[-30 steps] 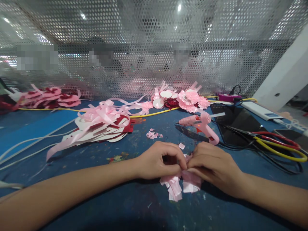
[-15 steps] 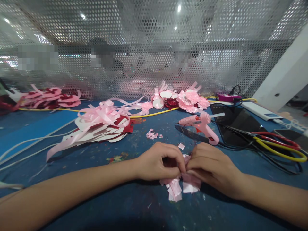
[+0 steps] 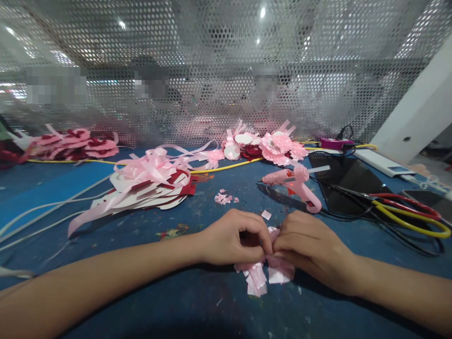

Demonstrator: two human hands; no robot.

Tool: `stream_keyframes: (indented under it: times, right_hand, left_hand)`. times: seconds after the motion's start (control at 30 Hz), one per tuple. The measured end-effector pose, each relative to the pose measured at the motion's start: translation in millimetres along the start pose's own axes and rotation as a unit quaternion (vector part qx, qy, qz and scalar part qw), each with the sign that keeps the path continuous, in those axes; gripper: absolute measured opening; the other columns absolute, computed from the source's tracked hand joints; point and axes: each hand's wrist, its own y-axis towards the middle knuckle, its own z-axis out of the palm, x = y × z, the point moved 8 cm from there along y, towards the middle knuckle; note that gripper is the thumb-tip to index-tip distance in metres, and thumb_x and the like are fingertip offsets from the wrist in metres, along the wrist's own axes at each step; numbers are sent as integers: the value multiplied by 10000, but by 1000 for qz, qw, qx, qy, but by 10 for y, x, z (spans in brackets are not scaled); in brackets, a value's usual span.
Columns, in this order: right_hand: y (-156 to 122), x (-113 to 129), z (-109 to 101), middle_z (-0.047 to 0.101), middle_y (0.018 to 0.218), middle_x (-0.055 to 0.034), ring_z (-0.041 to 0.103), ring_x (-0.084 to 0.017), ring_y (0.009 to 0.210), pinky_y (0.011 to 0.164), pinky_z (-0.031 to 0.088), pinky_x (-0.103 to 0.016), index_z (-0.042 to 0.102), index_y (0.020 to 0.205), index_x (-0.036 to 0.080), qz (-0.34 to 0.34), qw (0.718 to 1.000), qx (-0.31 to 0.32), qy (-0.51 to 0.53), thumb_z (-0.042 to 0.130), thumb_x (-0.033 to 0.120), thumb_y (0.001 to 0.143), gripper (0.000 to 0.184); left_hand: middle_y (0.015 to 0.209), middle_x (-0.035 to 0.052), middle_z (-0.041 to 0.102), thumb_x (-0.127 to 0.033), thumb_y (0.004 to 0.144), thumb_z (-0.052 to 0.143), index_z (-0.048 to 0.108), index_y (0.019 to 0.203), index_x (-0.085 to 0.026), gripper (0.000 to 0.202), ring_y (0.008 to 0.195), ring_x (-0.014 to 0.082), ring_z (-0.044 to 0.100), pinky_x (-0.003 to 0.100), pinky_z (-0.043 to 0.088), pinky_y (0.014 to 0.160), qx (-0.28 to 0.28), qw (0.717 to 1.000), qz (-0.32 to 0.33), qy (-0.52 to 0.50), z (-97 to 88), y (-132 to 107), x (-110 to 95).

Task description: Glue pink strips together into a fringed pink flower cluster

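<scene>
Grip: my left fingers and right fingers pinch the pink ribbon strips, meeting over them | Position: worktop, near side, right of centre | Axis: roughly near–far, tails fanning near | Nearer: neither side, both in contact

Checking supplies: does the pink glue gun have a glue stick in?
In: a pale glue stick protrudes from the glue gun's rear.

Pink strips partly hidden behind left hand and right hand, shapes beyond mesh blurred
</scene>
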Motion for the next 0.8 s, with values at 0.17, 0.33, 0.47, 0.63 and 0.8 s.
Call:
stream_keyframes:
  times: [0.17, 0.33, 0.47, 0.63, 0.8]
  right_hand:
    - [12, 20, 9, 609, 684, -31, 490, -131, 668, 615, 360, -276, 622, 851, 162, -12, 1000, 9, -1, 366, 222, 967, 288]
    - [-2, -54, -1, 607, 679, -21, 510, -127, 671, 609, 370, -265, 620, 825, 167, 24, 1000, -7, 11, 438, 238, 942, 228]
    - [-5, -69, -20, 616, 681, -16, 525, -123, 672, 607, 381, -258, 619, 826, 172, 30, 999, -19, 15, 479, 248, 926, 189]
    - [1, -21, -18, 622, 697, -36, 507, -133, 674, 615, 380, -273, 614, 838, 161, 9, 1000, -12, 2, 411, 237, 952, 246]
    - [0, 0, -6, 615, 687, -35, 497, -134, 663, 610, 375, -271, 615, 838, 157, -3, 1000, -7, -10, 401, 198, 949, 245]
  left_hand:
    - [729, 36, 662, -6, 677, 575, 664, 682, -124, 148, 691, 109, 616, 204, 486, 668, 0, 1000, 2, -3, 7, -1, -4]
    - [742, 37, 671, -33, 699, 601, 673, 702, -130, 120, 699, 105, 612, 200, 481, 664, -19, 1000, -3, -7, -33, -5, -6]
    - [757, 36, 679, -69, 719, 618, 679, 718, -142, 95, 711, 108, 617, 204, 486, 670, -28, 1000, -11, -8, -55, -4, -1]
    - [754, 38, 680, -51, 712, 614, 680, 712, -138, 109, 714, 109, 621, 204, 492, 683, -19, 1000, -13, -11, -40, -1, 4]
    - [755, 38, 675, -39, 707, 611, 677, 718, -131, 114, 717, 109, 618, 201, 488, 680, -8, 1000, -15, -2, -28, 1, 18]
